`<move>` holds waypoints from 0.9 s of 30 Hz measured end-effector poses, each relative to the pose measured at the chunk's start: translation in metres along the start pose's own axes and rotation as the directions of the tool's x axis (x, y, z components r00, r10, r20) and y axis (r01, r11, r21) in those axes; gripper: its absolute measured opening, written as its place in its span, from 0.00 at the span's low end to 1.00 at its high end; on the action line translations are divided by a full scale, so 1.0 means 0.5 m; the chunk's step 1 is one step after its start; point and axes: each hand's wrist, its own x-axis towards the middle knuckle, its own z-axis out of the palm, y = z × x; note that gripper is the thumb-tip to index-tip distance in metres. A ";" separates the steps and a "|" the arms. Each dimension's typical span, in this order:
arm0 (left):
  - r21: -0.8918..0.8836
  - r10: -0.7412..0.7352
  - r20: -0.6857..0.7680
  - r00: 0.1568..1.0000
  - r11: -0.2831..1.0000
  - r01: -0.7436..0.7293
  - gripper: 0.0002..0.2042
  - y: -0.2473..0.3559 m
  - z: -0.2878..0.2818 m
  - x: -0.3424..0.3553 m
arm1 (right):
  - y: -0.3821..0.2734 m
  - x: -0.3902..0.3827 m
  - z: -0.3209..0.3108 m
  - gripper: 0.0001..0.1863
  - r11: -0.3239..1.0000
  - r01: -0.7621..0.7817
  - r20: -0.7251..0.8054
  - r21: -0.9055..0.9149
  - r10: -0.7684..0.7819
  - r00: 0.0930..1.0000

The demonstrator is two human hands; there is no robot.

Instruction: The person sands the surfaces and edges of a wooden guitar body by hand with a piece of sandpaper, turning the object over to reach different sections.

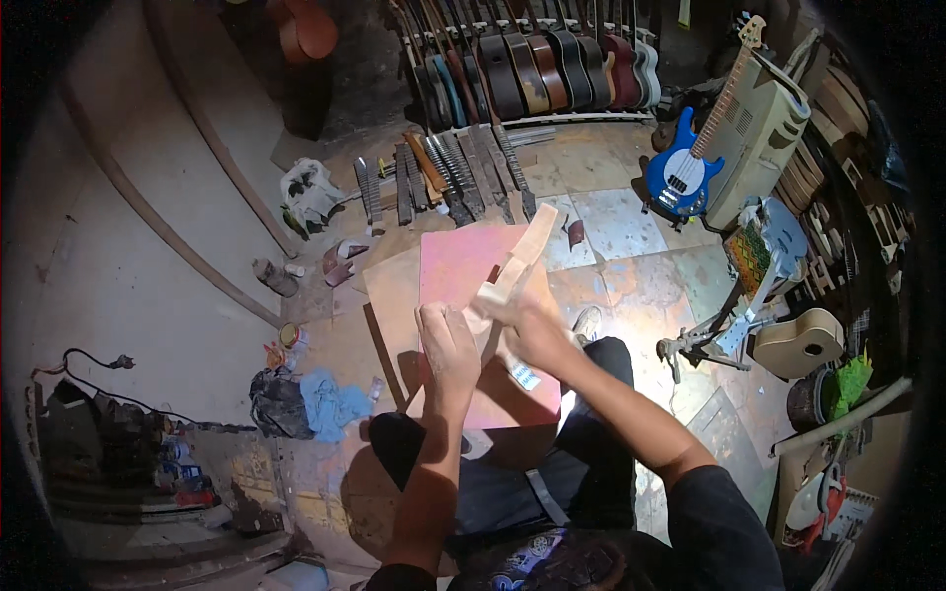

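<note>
A pale wooden piece, shaped like a guitar neck with a stepped block at its near end, slants up and away over a pink board. My left hand is closed around its near end, with the fingers curled. Against the block on the other side is my right hand, blurred by motion. Its fingers look bent inward, and whatever they grip is hidden. Below the right hand, a small white packet with blue print lies on the board. The board rests over my lap.
Several guitar necks lie on the floor ahead, before a rack of guitars. At the right stand a blue bass guitar and an unfinished acoustic body. Blue cloth and a black bag sit at the left.
</note>
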 end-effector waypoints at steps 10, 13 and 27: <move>0.012 -0.073 -0.017 0.997 0.997 0.073 0.07 0.005 0.000 0.013 | -0.086 0.017 -0.060 0.34 0.933 -0.221 0.094 -0.286 0.256 0.962; -0.037 -0.051 -0.066 0.997 0.998 0.049 0.07 0.014 0.024 0.012 | -0.128 0.014 -0.055 0.34 0.909 -0.395 0.062 -0.137 0.406 0.912; -0.181 -0.080 -0.267 0.960 0.983 0.032 0.06 -0.044 0.009 -0.020 | -0.122 0.003 -0.018 0.34 0.688 -0.513 0.533 0.513 0.214 0.819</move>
